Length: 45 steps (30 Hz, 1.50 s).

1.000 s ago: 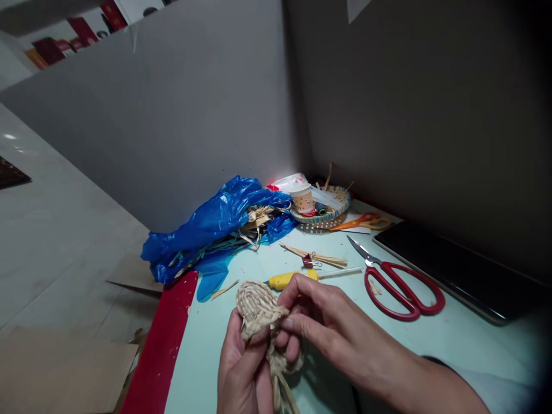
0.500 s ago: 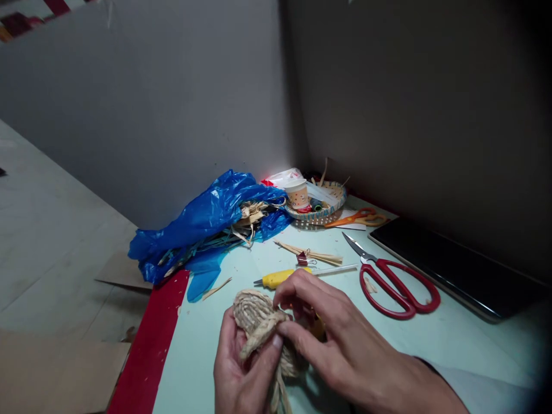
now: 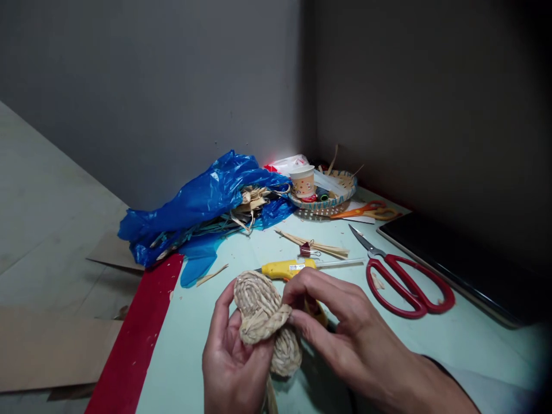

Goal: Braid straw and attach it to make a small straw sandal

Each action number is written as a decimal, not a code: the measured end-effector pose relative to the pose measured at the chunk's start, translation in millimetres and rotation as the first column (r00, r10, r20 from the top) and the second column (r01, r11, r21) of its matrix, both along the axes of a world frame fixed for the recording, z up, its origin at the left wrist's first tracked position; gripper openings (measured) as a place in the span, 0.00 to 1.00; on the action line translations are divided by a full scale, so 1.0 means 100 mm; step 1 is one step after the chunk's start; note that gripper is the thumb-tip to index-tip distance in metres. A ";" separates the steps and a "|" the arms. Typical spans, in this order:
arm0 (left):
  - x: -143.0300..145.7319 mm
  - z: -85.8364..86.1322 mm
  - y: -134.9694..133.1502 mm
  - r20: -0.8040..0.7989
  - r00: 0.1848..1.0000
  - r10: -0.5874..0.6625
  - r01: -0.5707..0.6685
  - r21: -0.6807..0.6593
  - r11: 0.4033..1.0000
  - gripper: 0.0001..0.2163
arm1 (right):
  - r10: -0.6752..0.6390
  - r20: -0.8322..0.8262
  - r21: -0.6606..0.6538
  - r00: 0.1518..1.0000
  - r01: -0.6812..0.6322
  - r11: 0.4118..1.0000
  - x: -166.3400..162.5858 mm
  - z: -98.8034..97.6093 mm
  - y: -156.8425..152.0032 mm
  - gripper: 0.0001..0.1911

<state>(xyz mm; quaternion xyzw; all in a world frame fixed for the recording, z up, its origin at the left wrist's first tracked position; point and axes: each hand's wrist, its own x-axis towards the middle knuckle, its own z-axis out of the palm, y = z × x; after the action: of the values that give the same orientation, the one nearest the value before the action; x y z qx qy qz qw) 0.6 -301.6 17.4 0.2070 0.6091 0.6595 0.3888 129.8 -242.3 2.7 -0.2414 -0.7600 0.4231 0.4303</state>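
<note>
A small braided straw slipper (image 3: pixel 259 299), with an oval coiled sole and a plaited strap across it, is held over the table's near side. My left hand (image 3: pixel 237 351) wraps round its left side, thumb near the strap. With thumb and index finger, my right hand (image 3: pixel 340 328) pinches the right end of the strap. Loose straw ends (image 3: pixel 271 397) hang below the slipper. Just behind lies a yellow hot glue gun (image 3: pixel 284 268) with a clear glue stick in its back; its grip is partly hidden by my right hand.
Red-handled scissors (image 3: pixel 401 282) lie right of my right hand, beside a flat black device (image 3: pixel 448 264). Straw strips and a dark red binder clip (image 3: pixel 305 249) lie farther back. Behind are a blue plastic bag (image 3: pixel 202 201) of straw, a woven basket (image 3: pixel 345 192) with a paper cup, and orange scissors (image 3: pixel 366 211).
The slipper has turned in my hands, so more of its sole and strap face the camera. Both hands still hold it. The view has shifted slightly.
</note>
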 end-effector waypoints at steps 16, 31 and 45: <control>0.08 -0.04 0.01 0.022 0.992 0.124 -0.125 0.061 0.990 0.40 | 0.062 -0.109 -0.195 0.992 -0.082 0.977 -0.10 -0.13 0.06 0.08; -0.04 -0.12 0.04 -0.013 1.000 0.006 -0.004 0.133 0.991 0.40 | 0.031 -0.034 -0.305 0.999 -0.040 0.951 -0.15 -0.13 0.06 0.04; -0.05 -0.02 -0.04 0.189 0.965 -0.184 0.147 0.193 0.970 0.38 | 0.009 -0.138 -0.454 0.990 -0.071 0.888 -0.13 -0.02 0.06 0.06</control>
<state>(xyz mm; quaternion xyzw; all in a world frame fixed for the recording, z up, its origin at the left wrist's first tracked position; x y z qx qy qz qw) -4.5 -305.5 15.9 0.2218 0.4850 0.6940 0.4837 116.6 -235.9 0.2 -0.2917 -0.6135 0.6140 0.4020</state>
